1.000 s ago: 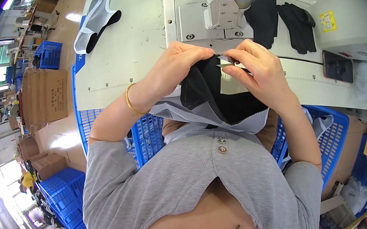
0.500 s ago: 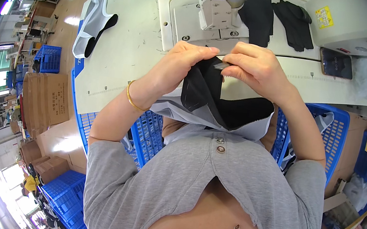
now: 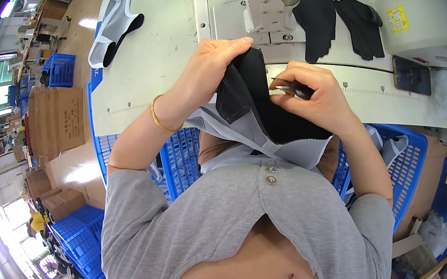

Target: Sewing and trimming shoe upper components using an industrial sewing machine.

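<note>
Lifting a black-and-grey fabric piece [image 3: 256, 107] up off the white sewing table [image 3: 156, 51], a garment worker now holds it closer to the chest than a second ago, with the sewing machine head [image 3: 270, 1] farther beyond the hands; that suggests trimming is going on away from the needle rather than stitching. On the left of the grip, a gold bangle [image 3: 160, 117] circles the wrist, and the left hand [image 3: 210, 70] rises with its fingers pressed together over the top fold of the cloth, thumb hidden behind it. Just right of that fold, the right hand [image 3: 319, 98] curls inward, forefinger and thumb pinching small thread snips [image 3: 290, 86] whose tips point at the seam edge. The cloth hangs between both hands, its pale lining draping down toward a blue plastic crate [image 3: 401, 163]. Beyond the right hand lie black gloves [image 3: 341, 19] and a dark phone [image 3: 412, 77].
</note>
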The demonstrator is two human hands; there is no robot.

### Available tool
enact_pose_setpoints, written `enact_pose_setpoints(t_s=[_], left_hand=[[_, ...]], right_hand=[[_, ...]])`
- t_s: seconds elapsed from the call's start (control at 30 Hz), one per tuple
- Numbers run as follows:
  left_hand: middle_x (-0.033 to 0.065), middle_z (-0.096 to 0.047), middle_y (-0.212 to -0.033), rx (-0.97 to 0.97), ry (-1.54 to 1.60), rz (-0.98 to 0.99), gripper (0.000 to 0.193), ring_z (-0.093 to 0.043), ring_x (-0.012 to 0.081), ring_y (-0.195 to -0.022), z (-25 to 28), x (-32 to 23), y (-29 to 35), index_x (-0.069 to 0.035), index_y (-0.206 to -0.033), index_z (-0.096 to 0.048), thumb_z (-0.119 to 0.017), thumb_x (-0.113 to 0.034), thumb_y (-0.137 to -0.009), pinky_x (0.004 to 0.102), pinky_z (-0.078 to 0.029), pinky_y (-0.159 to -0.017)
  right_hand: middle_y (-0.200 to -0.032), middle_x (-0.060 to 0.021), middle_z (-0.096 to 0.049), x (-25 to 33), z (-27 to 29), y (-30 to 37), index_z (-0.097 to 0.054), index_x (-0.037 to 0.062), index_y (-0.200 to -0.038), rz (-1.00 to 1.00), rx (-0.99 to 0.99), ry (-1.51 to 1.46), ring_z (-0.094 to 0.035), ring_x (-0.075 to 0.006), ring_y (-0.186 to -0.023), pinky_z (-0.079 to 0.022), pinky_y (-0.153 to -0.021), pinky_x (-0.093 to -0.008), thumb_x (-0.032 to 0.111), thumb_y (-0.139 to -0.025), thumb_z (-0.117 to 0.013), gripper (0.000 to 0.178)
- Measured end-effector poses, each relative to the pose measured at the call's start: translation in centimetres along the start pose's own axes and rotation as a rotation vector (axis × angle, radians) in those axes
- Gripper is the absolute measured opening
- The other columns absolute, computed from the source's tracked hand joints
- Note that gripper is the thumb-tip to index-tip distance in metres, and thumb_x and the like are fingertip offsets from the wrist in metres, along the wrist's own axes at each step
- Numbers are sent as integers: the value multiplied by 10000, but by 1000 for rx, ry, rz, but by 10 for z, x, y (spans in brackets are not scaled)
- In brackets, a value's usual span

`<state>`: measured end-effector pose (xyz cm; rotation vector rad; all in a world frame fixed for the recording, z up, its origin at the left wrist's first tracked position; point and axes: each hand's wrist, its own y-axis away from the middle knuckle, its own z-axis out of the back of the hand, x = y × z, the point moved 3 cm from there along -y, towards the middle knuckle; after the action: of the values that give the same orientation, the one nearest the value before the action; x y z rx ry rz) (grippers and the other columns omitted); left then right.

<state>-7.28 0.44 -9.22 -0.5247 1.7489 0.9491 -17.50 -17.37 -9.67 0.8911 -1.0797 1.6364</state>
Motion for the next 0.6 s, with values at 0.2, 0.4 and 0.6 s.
enact_pose_setpoints(t_s=[0.2, 0.4, 0.6], left_hand=[[113, -714, -829, 24, -57, 32, 341, -662, 145, -694, 7, 1, -2, 53, -907, -697, -554, -247, -985, 257, -532, -663], [94, -709, -814, 22, -47, 11, 374, -657, 137, -706, 2, -2, 0, 43, -887, -703, -523, -264, -1002, 250, -524, -697], [104, -544, -1069, -494, -814, -822, 622, -557, 200, -1003, -10, -18, 35, -26, -1213, -493, -840, -183, -723, 311, -455, -847]], right_hand=[[-815, -36, -635, -5, 0, -1, -661, 9, -877, -103, 43, -99, -590, -114, -762, -466, -703, -253, 27, -831, -676, 52], [-758, 2, -612, -6, -15, -11, -661, 3, -866, -184, -27, -195, -556, -59, -726, -446, -664, -227, 70, -884, -660, 69], [-670, 14, -613, -18, -18, -14, -679, -15, -866, -319, -307, -304, -505, -27, -634, -407, -573, -210, 131, -889, -685, 149]])
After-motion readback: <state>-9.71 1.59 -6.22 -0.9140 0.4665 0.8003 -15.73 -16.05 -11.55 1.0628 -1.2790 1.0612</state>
